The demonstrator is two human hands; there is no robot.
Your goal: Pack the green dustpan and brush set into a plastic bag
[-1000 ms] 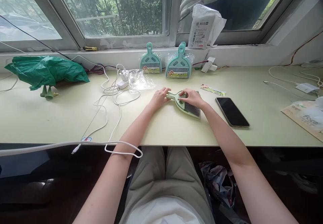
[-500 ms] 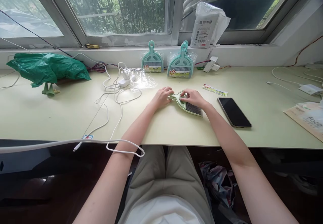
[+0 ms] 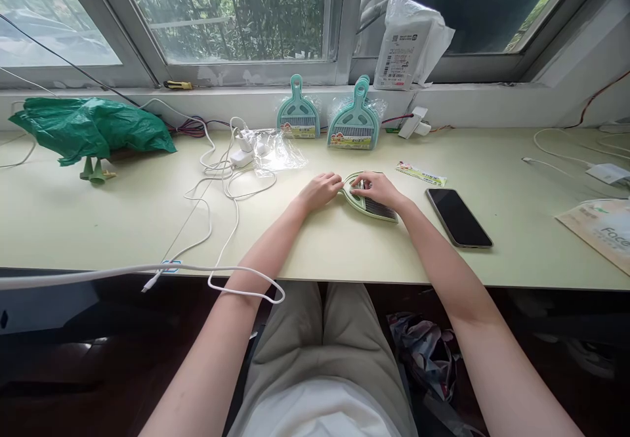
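Observation:
A small pale green dustpan with a brush [image 3: 375,207] lies flat on the light desk [image 3: 344,247] in front of me. My left hand [image 3: 321,191] curls its fingers round the handle end at the left. My right hand [image 3: 377,189] rests on top of the pan, fingers bent and pressing on the brush part. Both hands touch the same set. Against the wall behind stand two packaged teal dustpan sets, one to the left [image 3: 298,117] and one to the right [image 3: 355,122].
A black phone [image 3: 458,216] lies to the right, a paper label [image 3: 421,174] behind it. White cables and a charger [image 3: 231,168] with an empty clear bag [image 3: 275,151] sit left of centre. A green plastic bag [image 3: 91,132] is at far left, a printed packet [image 3: 603,230] at far right.
The view has shifted slightly. Both hands have stayed on the dustpan set, with the fingers working closer together over the handle and brush.

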